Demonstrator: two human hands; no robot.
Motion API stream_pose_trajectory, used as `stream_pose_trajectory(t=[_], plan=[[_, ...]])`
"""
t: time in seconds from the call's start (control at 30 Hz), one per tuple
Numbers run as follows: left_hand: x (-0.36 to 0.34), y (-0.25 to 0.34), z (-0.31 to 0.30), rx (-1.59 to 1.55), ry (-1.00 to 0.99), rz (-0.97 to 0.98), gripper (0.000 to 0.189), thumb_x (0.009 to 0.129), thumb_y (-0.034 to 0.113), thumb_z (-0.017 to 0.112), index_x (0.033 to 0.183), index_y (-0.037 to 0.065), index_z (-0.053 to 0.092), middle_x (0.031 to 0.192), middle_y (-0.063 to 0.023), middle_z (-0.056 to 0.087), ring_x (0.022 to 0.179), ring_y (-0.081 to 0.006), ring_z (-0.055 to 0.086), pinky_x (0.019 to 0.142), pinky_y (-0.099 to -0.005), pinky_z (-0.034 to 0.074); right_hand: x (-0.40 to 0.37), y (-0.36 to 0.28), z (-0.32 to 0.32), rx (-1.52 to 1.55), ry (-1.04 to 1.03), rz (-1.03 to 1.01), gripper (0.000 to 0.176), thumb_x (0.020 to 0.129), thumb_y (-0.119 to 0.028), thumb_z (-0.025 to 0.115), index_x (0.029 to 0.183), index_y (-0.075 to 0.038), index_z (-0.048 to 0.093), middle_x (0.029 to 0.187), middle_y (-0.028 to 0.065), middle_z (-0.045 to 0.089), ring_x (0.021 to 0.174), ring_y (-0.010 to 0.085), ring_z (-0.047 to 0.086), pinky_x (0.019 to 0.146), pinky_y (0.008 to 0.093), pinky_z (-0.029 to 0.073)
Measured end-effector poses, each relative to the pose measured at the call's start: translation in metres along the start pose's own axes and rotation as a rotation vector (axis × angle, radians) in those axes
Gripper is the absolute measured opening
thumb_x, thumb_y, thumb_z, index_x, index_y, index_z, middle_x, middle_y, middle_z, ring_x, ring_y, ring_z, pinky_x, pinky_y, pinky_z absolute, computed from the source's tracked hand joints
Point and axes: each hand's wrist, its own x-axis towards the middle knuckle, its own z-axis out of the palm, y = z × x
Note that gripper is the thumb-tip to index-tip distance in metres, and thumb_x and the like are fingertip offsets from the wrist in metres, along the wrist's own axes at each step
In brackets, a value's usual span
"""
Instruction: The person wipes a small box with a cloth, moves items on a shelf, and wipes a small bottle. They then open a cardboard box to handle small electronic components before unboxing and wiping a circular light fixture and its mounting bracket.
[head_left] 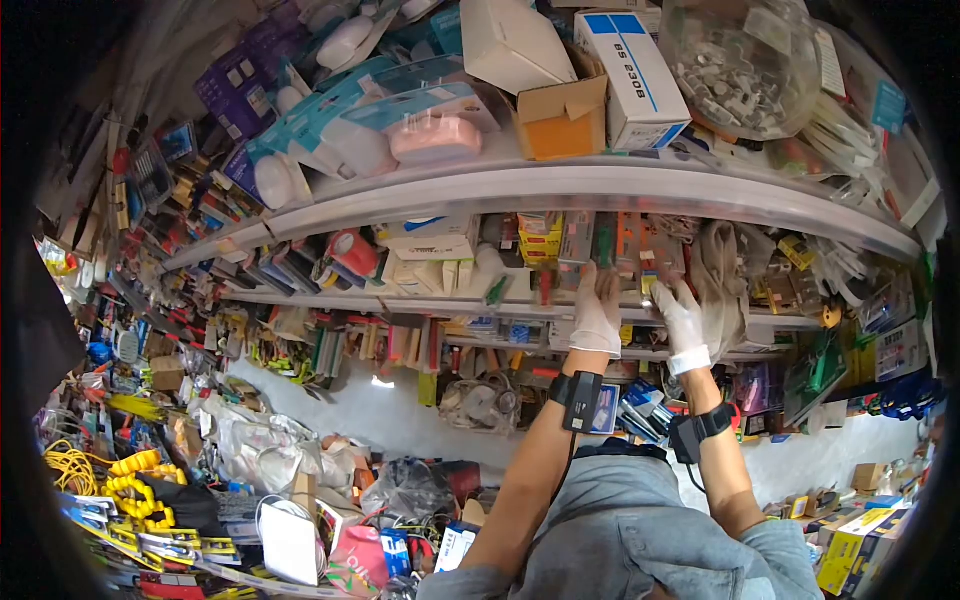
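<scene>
Denim shirt point(620, 540) nearest; left hand point(598, 312), right hand point(683, 320) touching shelf packets point(640, 250); whether gripping, cannot tell.

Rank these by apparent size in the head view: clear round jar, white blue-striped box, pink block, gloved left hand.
1. clear round jar
2. white blue-striped box
3. pink block and gloved left hand: look alike, so unranked.

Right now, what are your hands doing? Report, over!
Left hand and right hand, both gloved, up at the shelf. Both reach among small packets; grip unclear on both. Pale bag hangs just right of the right hand.
</scene>
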Motion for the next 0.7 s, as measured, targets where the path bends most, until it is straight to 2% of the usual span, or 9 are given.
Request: stream_pose_trajectory(t=[0.1, 0.17, 0.33, 0.4, 0.43, 0.47, 0.53, 0.63, 0.7], plan=[[0.003, 0.000, -0.004, 0.002, -0.041, -0.005, 0.035, 0.094, 0.015, 0.064, 0.122, -0.002, 0.051, 0.108, -0.0118, 0.055, 0.105, -0.0210, 0.056, 0.103, -0.0306, 0.047, 0.016, -0.006, 0.013, -0.066, -0.022, 0.013, 0.051, 0.093, -0.020, 0.063, 0.136, 0.003, 0.049, 0.113, 0.0072, 0.064, 0.088, 0.0102, 0.061, 0.075, 0.0243, 0.050], [0.027, -0.008, -0.025, 0.031, -0.210, -0.016, 0.030, 0.094, 0.010, 0.060, 0.120, -0.002, 0.051, 0.112, -0.0133, 0.055, 0.108, -0.0222, 0.056, 0.105, -0.0315, 0.045, 0.036, -0.002, 0.020, -0.102, -0.053, -0.001, 0.049, 0.093, -0.018, 0.062, 0.136, 0.004, 0.049, 0.117, 0.0089, 0.064, 0.094, 0.0121, 0.061, 0.079, 0.0255, 0.050], [0.037, -0.015, -0.034, 0.115, -0.200, 0.003, 0.023, 0.095, 0.006, 0.055, 0.116, -0.002, 0.053, 0.113, -0.0120, 0.057, 0.107, -0.0224, 0.057, 0.102, -0.0322, 0.046, 0.059, -0.001, 0.047, -0.025, -0.079, -0.151, 0.044, 0.092, -0.016, 0.064, 0.129, 0.005, 0.052, 0.119, 0.0126, 0.065, 0.102, 0.0199, 0.063, 0.088, 0.0296, 0.049], [0.043, -0.015, -0.038, 0.112, -0.173, 0.007, 0.021, 0.095, 0.006, 0.054, 0.115, -0.002, 0.055, 0.112, -0.0111, 0.059, 0.104, -0.0224, 0.058, 0.099, -0.0325, 0.048, 0.056, -0.014, 0.054, -0.522, -0.069, -0.144, 0.038, 0.093, -0.013, 0.061, 0.125, 0.005, 0.054, 0.122, 0.0204, 0.063, 0.102, 0.0261, 0.065, 0.086, 0.0326, 0.051], [0.046, -0.014, -0.039, 0.128, -0.204, -0.014, 0.021, 0.095, 0.006, 0.053, 0.115, -0.002, 0.056, 0.110, -0.0106, 0.060, 0.102, -0.0225, 0.059, 0.096, -0.0324, 0.048, 0.070, 0.003, 0.049, -1.098, -0.127, -0.468, 0.038, 0.093, -0.018, 0.059, 0.123, 0.005, 0.055, 0.112, 0.0286, 0.064, 0.097, 0.0363, 0.065, 0.081, 0.0390, 0.053], [0.049, -0.013, -0.041, 0.143, -0.235, -0.035, 0.021, 0.095, 0.006, 0.053, 0.115, -0.001, 0.058, 0.109, -0.0102, 0.062, 0.100, -0.0226, 0.060, 0.093, -0.0323, 0.049, 0.080, 0.020, 0.042, -1.099, -0.129, -0.470, 0.038, 0.093, -0.018, 0.059, 0.123, 0.005, 0.055, 0.112, 0.0286, 0.064, 0.097, 0.0363, 0.065, 0.081, 0.0390, 0.053], [0.018, -0.005, -0.023, 0.153, -0.203, -0.010, 0.022, 0.095, 0.006, 0.054, 0.116, -0.001, 0.058, 0.109, -0.0102, 0.063, 0.098, -0.0221, 0.061, 0.091, -0.0318, 0.050, 0.069, 0.004, 0.052, -0.937, -0.059, -0.229, 0.047, 0.093, -0.034, 0.057, 0.126, 0.000, 0.056, 0.098, 0.0308, 0.065, 0.091, 0.0430, 0.064, 0.077, 0.0467, 0.053], [0.013, -0.003, -0.024, 0.170, -0.196, 0.002, 0.023, 0.095, 0.007, 0.055, 0.117, -0.001, 0.059, 0.109, -0.0104, 0.065, 0.097, -0.0212, 0.062, 0.088, -0.0308, 0.050, 0.078, 0.011, 0.055, -0.975, -0.009, -0.205, 0.056, 0.090, -0.046, 0.057, 0.128, -0.005, 0.056, 0.089, 0.0298, 0.066, 0.089, 0.0458, 0.063, 0.077, 0.0509, 0.051], [0.013, -0.003, -0.024, 0.175, -0.222, -0.011, 0.024, 0.095, 0.007, 0.056, 0.118, -0.001, 0.059, 0.111, -0.0104, 0.065, 0.098, -0.0208, 0.062, 0.086, -0.0304, 0.051, 0.087, 0.011, 0.058, -1.006, -0.034, -0.157, 0.060, 0.089, -0.046, 0.059, 0.134, -0.007, 0.051, 0.101, 0.0309, 0.064, 0.096, 0.0466, 0.062, 0.082, 0.0493, 0.050]])
